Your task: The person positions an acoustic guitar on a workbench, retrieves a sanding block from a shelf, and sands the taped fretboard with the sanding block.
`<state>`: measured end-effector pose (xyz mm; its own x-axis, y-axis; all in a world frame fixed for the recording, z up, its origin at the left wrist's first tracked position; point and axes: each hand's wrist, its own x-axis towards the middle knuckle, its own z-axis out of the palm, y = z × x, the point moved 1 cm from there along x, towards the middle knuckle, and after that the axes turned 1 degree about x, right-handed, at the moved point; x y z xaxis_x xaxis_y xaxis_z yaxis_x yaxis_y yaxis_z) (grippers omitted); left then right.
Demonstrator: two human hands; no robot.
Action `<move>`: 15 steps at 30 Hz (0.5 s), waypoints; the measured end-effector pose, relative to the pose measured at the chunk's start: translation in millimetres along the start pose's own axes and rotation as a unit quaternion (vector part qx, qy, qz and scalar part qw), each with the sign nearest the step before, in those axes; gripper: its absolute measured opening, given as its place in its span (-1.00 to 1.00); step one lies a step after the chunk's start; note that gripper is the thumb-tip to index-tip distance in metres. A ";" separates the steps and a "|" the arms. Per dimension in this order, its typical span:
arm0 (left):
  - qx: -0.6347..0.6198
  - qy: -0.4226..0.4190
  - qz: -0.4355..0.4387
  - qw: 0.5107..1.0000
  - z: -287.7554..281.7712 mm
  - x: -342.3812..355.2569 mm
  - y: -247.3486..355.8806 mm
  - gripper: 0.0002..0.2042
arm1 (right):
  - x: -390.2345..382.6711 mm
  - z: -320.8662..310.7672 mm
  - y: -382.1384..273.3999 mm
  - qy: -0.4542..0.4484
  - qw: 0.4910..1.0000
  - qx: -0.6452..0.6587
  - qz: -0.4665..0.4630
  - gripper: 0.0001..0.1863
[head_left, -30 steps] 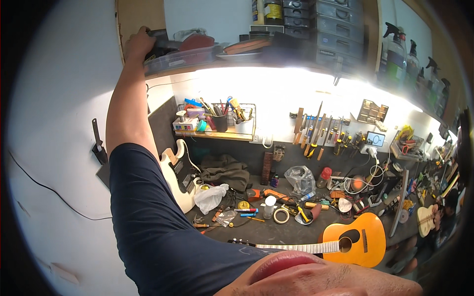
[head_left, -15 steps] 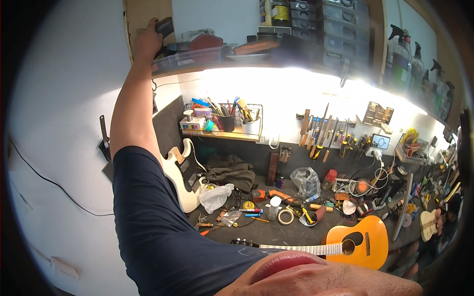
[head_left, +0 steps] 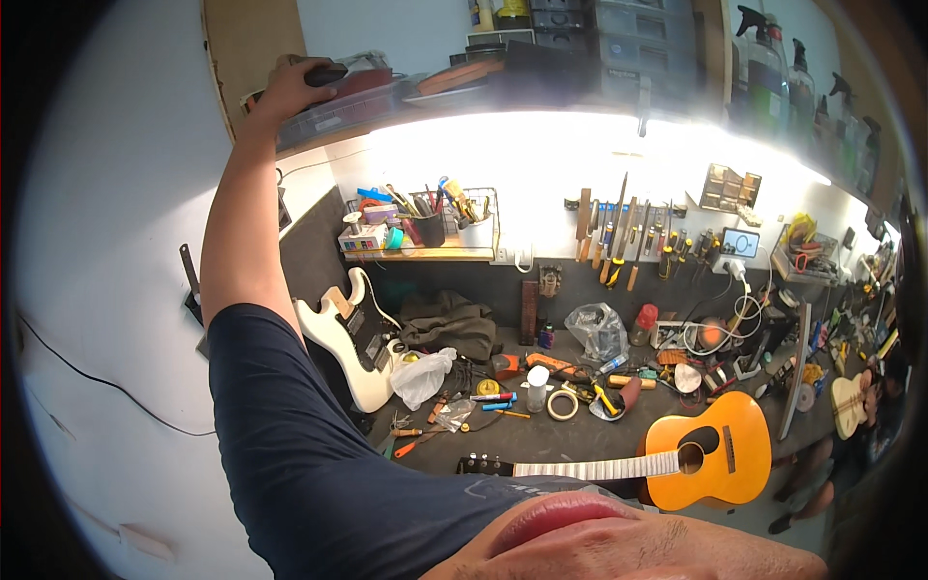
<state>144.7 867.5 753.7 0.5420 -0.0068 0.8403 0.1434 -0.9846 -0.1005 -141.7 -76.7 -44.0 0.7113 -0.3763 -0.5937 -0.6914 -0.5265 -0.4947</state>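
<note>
The left hand [head_left: 290, 91] is raised at full stretch to the high shelf, its fingers bent around a dark block [head_left: 327, 73], with only a narrow opening left between thumb and fingertips; the grip from above and behind probably suits the high reach and the block's thickness. The right hand is out of the picture, so I cannot tell how open it is or what it has

The block is at the shelf's left end, over or beside a clear plastic tray [head_left: 333, 118]; whether it touches the things inside, I cannot tell. The tray's low walls likely keep loose pieces together. Further along stand clear drawers [head_left: 646, 48], presumably for sorting small parts, and spray bottles [head_left: 764, 77] upright, perhaps against leaks

Below, files and screwdrivers [head_left: 584, 232] hang in a row on the wall, probably for easy picking. A cup [head_left: 426, 230] keeps pens and brushes upright on a small wall shelf [head_left: 425, 253]

On the dark bench [head_left: 541, 440], a white electric guitar [head_left: 367, 377] leans in the left corner, and an orange acoustic guitar [head_left: 754, 454] lies face up near the front edge, strings apparently off. At far right, another person's hand [head_left: 872, 385] is beside a pale guitar body [head_left: 849, 410]
</note>
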 end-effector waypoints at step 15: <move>0.154 0.164 0.083 0.971 -82.7 -18.1 -123.5 -0.41 | 3.1 -4.6 110.1 -0.079 0.992 -0.083 0.049 -0.66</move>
<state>48.7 974.8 794.9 0.2928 -0.2671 0.9181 0.3445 -0.8662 -0.3619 -215.0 -139.3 -97.4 0.6039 -0.3144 -0.7324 -0.7164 -0.6169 -0.3259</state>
